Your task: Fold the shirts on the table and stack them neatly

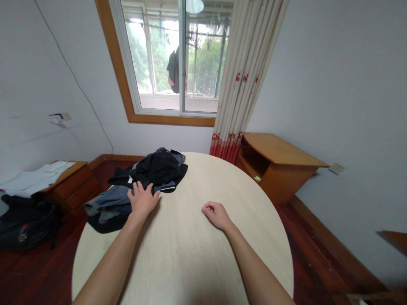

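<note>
A pile of black and dark blue-grey clothes [159, 168] lies crumpled on the left side of a round, pale wooden table [203, 250]. My left hand [143, 200] rests on the near edge of this pile, fingers spread and pointing away from me. Beside its fingertips a small white label [130, 180] shows on the black cloth. Farther right, my right hand [217, 214] lies on its side on the tabletop, fingers curled in, apart from the clothes. No object shows in its curl.
A brown wooden desk [280, 148] stands beyond the table at the right, next to a long curtain [244, 80] and a window [152, 63]. Papers [38, 176] lie on a low cabinet [74, 182] at the left, with a black backpack [25, 226] in front.
</note>
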### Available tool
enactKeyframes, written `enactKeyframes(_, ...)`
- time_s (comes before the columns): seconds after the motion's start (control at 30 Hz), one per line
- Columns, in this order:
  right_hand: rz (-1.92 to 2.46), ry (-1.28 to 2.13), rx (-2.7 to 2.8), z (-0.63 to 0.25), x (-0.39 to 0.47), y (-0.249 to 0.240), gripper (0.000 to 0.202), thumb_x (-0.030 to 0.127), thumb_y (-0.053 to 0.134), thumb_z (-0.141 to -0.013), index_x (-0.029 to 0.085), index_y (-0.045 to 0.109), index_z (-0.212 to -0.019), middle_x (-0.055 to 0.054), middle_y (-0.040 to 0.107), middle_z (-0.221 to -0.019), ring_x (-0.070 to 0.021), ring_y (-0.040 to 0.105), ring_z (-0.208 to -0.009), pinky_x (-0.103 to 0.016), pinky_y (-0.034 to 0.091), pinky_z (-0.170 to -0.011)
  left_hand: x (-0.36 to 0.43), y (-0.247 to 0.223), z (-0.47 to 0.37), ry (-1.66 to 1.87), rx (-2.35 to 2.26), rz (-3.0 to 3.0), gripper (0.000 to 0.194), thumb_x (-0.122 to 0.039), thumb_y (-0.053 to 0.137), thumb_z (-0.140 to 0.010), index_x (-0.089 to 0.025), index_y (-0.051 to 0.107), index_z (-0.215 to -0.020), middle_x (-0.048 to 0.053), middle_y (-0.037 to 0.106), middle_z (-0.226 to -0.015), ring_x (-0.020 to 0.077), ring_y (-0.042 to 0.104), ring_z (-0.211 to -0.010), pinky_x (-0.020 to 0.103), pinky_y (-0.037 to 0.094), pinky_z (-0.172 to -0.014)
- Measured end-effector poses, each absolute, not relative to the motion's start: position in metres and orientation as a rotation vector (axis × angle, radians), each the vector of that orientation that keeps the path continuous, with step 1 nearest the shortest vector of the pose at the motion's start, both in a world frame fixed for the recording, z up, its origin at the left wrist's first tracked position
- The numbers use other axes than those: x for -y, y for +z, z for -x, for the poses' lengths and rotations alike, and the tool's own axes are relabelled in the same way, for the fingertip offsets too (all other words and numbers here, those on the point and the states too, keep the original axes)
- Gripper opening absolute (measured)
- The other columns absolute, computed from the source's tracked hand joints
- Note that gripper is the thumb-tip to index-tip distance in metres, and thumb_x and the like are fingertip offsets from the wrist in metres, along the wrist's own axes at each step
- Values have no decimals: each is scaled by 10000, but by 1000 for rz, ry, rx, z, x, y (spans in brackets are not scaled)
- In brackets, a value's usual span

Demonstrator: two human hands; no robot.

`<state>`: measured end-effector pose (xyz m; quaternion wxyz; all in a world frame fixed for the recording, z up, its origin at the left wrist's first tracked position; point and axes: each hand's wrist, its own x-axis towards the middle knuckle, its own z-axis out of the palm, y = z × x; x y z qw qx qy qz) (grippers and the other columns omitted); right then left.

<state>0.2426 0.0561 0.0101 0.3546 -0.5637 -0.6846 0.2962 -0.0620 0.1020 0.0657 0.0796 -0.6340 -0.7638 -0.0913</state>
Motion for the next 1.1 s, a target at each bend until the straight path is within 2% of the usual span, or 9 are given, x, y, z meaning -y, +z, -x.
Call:
enactKeyframes(0.17,1465,751,1783,-243,-57,9,269,395,575,-858,173,722,-819,-27,697,-749,-154,588,-674,-251,408,-638,-110,75,74,-288,2263,1935,513,-427,509,-917,-210,584,-1376,202,519,-1450,372,451,-1337,556,309,-1077)
enactKeyframes(0.27,1469,732,1785,-244,-59,7,265,397,587,-851,174,725,-816,-28,699,-744,-162,597,-683,-254,412,-640,-124,84,83,-296,2275,1952,538,-427,594,-849,-215,607,-1344,189,597,-1354,396,529,-1232,547,403,-993)
enactKeyframes(0.47,1447,775,1776,-245,-59,6,242,367,594,-846,167,729,-832,-42,724,-792,-166,619,-709,-258,425,-654,-159,99,104,-281,2438,2048,375,-381,654,-768,-256,738,-1111,166,694,-1226,426,613,-1126,561,472,-909)
enactKeyframes(0.6,1420,784,1789,-246,-59,5,228,351,598,-851,169,734,-847,-47,735,-832,-167,631,-748,-259,438,-679,-179,104,117,-242,2522,2189,273,-344,697,-671,-231,756,-912,140,746,-1091,383,672,-1031,441,521,-831)
enactKeyframes(0.73,1423,792,1785,-248,-60,2,218,342,604,-849,171,738,-859,-44,734,-827,-163,625,-734,-258,438,-671,-187,110,125,-252,2521,2285,112,-327,671,-673,-217,696,-672,100,760,-832,306,708,-854,335,528,-733)
enactKeyframes(0.8,1412,792,1783,-248,-60,1,210,335,605,-846,172,738,-859,-42,733,-824,-162,623,-732,-259,438,-671,-186,114,126,-295,2512,2262,98,-302,649,-692,-213,691,-687,114,760,-865,318,706,-887,351,527,-761)
enactKeyframes(0.87,1406,794,1782,-248,-60,2,205,330,605,-842,173,736,-854,-39,728,-816,-161,620,-726,-259,434,-664,-183,118,124,-353,2508,2186,140,-290,614,-734,-202,701,-798,157,753,-984,356,690,-977,404,520,-817)
enactKeyframes(0.97,1374,804,1766,-248,-60,3,216,344,596,-845,171,725,-854,-34,712,-791,-158,605,-705,-263,435,-654,-173,128,107,-743,2434,2032,225,-302,512,-846,-186,660,-970,203,723,-1109,378,663,-1068,476,498,-889)
enactKeyframes(1.1,1305,773,1624,-249,-64,0,305,387,587,-848,160,690,-1024,-30,687,-815,-145,571,-663,-286,476,-677,-148,148,55,-1661,1886,2170,185,-314,437,-933,-212,582,-985,141,693,-1252,282,626,-1175,444,440,-1029)
